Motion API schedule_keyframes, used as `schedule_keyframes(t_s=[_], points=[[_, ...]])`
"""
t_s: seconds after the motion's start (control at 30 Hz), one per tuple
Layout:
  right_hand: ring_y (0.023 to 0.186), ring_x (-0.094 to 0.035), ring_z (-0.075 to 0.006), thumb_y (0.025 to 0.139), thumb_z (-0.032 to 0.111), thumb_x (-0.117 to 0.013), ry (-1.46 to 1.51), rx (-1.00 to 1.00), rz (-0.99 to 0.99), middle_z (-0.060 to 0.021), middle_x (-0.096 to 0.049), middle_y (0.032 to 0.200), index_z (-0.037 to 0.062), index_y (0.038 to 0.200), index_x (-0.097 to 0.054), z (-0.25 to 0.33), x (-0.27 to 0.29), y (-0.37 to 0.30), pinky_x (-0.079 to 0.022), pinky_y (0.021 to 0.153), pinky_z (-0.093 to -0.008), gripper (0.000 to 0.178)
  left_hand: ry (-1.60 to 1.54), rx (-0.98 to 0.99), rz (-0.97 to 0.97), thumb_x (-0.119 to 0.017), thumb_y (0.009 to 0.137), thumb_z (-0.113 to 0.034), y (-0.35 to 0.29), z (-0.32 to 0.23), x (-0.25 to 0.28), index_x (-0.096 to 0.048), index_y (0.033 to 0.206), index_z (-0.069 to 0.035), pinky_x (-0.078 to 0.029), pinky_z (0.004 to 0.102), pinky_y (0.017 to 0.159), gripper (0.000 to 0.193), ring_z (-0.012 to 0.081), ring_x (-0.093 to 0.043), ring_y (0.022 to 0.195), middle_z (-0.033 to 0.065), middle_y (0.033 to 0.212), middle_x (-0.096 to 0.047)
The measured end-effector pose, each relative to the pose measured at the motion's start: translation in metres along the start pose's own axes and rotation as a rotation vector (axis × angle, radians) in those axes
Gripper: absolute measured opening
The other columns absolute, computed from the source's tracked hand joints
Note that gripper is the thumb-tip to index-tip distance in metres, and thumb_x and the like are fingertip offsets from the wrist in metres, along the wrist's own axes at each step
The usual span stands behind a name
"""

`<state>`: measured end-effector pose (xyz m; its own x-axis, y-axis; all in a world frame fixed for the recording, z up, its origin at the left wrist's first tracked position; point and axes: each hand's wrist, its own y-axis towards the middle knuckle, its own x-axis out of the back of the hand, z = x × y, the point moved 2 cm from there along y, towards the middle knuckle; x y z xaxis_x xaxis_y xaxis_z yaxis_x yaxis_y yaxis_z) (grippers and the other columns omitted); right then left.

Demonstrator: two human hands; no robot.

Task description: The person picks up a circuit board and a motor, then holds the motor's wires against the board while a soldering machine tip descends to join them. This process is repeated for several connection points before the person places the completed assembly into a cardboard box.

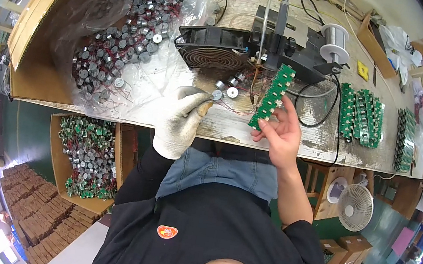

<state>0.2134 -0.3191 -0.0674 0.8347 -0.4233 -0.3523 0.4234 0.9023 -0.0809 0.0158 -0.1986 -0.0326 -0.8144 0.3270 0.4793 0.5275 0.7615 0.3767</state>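
My left hand, in a white glove with a worn fingertip, is closed in a pinch at the bench's front. At its fingertips is a small round motor with thin red wires running right, toward the board. My bare right hand grips the lower end of a long green circuit board strip between thumb and fingers, tilted upward. Two more small motors, one with a white disc, lie just beyond the gloved fingers. Above the strip stands the soldering device, partly hidden behind its own parts.
A clear plastic bag full of wired motors lies at left, beside a cardboard wall. A black fan and solder spool stand behind. More green boards lie right. Below the bench is a carton of assembled parts.
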Motion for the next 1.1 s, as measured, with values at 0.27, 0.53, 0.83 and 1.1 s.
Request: schedule_keyframes(t_s=[0.27,0.53,0.83,1.1], points=[[0.069,-0.066,-0.0197,0.085,-0.011,-0.056,0.004,-0.001,-0.015,-0.0175,-0.058,0.109,0.0022,0.144,-0.026,0.003,0.001,-0.002,-0.054,0.053,-0.0269,0.068,-0.703,0.69,0.05,-0.065,0.089,-0.007,-0.01,-0.012,-0.022,-0.065,0.105,0.007,-0.051,0.0228,0.068,0.02,0.0117,-0.065,0.077,0.0069,0.093,-0.067],[0.071,-0.066,-0.0195,0.086,-0.01,-0.058,0.035,-0.042,0.003,-0.017,-0.056,0.108,0.0037,0.145,-0.026,0.004,0.002,-0.001,-0.054,0.055,-0.0269,0.069,-0.39,0.395,0.091,-0.063,0.089,-0.008,-0.008,-0.018,-0.033,-0.067,0.095,0.005,-0.049,0.0265,0.068,0.014,0.0147,-0.063,0.074,0.0098,0.086,-0.067],[0.069,-0.066,-0.0214,0.085,-0.011,-0.057,0.106,-0.059,0.001,-0.0184,-0.058,0.109,0.0046,0.145,-0.025,0.009,0.003,-0.002,-0.055,0.054,-0.0275,0.07,-0.326,0.445,0.232,-0.064,0.086,-0.012,-0.008,-0.02,-0.052,-0.067,0.093,0.002,-0.046,0.0284,0.07,0.016,0.016,-0.059,0.076,0.0094,0.081,-0.064],[0.071,-0.067,-0.022,0.085,-0.011,-0.057,0.143,-0.039,-0.014,-0.0169,-0.057,0.109,0.0056,0.145,-0.026,0.011,-0.001,0.001,-0.056,0.055,-0.0282,0.07,-0.568,0.645,0.28,-0.064,0.086,-0.012,-0.004,-0.016,-0.062,-0.066,0.091,0.003,-0.045,0.0261,0.067,0.016,0.0098,-0.057,0.074,0.0058,0.079,-0.064]])
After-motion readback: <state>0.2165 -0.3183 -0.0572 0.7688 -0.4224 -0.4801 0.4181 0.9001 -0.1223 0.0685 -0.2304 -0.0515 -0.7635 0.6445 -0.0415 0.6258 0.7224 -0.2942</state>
